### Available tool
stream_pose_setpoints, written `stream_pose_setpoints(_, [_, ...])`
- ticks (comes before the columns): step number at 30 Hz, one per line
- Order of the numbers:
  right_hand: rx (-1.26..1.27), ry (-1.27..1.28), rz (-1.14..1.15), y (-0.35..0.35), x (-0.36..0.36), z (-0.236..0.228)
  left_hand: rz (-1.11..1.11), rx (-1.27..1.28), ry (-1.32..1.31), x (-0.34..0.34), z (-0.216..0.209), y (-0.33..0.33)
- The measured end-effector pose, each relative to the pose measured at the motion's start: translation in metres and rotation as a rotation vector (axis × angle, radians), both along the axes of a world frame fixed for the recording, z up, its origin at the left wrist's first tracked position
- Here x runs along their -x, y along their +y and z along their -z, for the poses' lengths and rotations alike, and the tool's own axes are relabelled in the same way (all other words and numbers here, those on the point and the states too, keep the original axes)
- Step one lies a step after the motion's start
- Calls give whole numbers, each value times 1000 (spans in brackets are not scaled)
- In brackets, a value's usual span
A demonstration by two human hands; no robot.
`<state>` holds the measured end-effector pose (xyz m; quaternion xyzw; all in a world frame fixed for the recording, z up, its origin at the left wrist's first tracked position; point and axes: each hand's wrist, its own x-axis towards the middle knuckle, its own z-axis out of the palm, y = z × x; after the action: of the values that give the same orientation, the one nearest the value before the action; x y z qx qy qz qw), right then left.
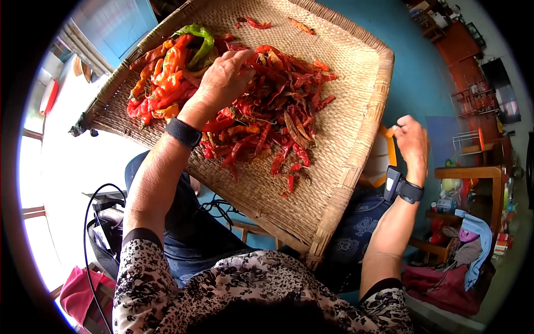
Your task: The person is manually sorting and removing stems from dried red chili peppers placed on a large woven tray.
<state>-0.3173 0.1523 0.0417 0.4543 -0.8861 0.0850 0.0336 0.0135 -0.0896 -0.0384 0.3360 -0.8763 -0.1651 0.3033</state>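
My left hand point(225, 78) is over the peppers in a large woven tray point(356, 111), its fingers loosely bent and apart; its fingertips are partly hidden, and I see nothing held. Under and left of it lie plump fresh red and orange chili peppers point(169, 72), with a curved green chili pepper point(203, 42) on top. To its right spreads a pile of wrinkled, dried red chili peppers point(278, 92). Outside the tray's right edge, my right hand point(411, 142) is closed on the edge of an orange-rimmed container point(391, 150) with a pale inside, mostly hidden by the tray.
The tray rests tilted over my lap. A black cable point(89, 234) hangs at the left, near a pink cloth point(83, 292). On the right stand a wooden shelf point(470, 172) with household items and a heap of clothes point(445, 284). The floor point(414, 83) is blue.
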Motion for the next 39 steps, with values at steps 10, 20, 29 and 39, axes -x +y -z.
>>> stream_pose_setpoints(10, [328, -395, -561, -45, -93, -5, 262, 83, 160, 18, -28, 58])
stream_pose_setpoints(20, [287, -357, -751, -63, -132, 4, 336, -160, 355, 17, -44, 85])
stream_pose_setpoints(29, [326, -94, -118, -20, -20, -12, 252, -594, 309, 12, -34, 61])
stream_pose_setpoints(39, [399, -472, -439, -36, -62, 1, 346, -570, 271, 17, -37, 72])
